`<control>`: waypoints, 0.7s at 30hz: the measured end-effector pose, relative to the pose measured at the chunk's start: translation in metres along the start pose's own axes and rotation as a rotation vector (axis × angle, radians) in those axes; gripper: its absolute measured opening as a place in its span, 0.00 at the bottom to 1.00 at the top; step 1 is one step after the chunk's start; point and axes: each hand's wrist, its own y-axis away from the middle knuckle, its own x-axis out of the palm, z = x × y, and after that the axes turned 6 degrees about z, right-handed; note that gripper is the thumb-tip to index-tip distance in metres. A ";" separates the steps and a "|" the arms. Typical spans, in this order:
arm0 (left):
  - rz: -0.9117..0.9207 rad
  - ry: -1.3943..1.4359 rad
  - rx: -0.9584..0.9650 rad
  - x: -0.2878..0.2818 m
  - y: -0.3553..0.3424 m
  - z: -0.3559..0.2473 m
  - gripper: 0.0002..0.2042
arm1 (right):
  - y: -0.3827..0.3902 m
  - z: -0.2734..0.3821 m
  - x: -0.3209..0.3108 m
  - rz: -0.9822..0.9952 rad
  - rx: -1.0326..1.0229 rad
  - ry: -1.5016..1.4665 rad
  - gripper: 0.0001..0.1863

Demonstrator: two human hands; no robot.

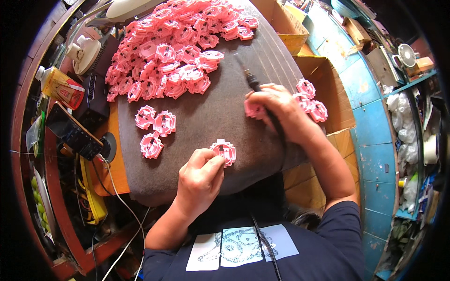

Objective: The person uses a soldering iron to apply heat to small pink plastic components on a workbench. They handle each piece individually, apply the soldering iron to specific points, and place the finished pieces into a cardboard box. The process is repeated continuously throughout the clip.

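Note:
My left hand [200,180] is closed in a pinch on a pink plastic part [227,152] with a round frame and dark centre piece, low in the middle of the mat. My right hand [281,107] grips a black-handled soldering iron [248,75], its thin tip pointing up-left, with a cord trailing down. A pink part [254,110] lies under that hand; whether my fingers touch it I cannot tell. Several similar parts form a large heap [159,56] at the back, a small group [164,123] at left, and another group [318,110] beside my right hand.
The dark mat [197,117] covers the worktop. At left stand a bottle [63,86], a phone on a stand [70,131], a black box and cables. Cardboard boxes [337,89] border the right side, beside a blue tiled surface [372,159] and shelves of bags with a small fan [407,55].

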 end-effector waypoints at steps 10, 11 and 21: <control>-0.020 0.033 -0.014 0.004 0.000 -0.002 0.12 | 0.110 -0.120 -0.085 -0.564 0.324 -0.009 0.17; -0.020 0.023 -0.019 0.004 -0.001 -0.003 0.12 | 0.117 -0.122 -0.086 -0.596 0.315 -0.014 0.16; 0.014 -0.008 -0.028 0.001 -0.001 -0.003 0.14 | 0.211 -0.091 -0.034 -0.776 0.444 -0.199 0.20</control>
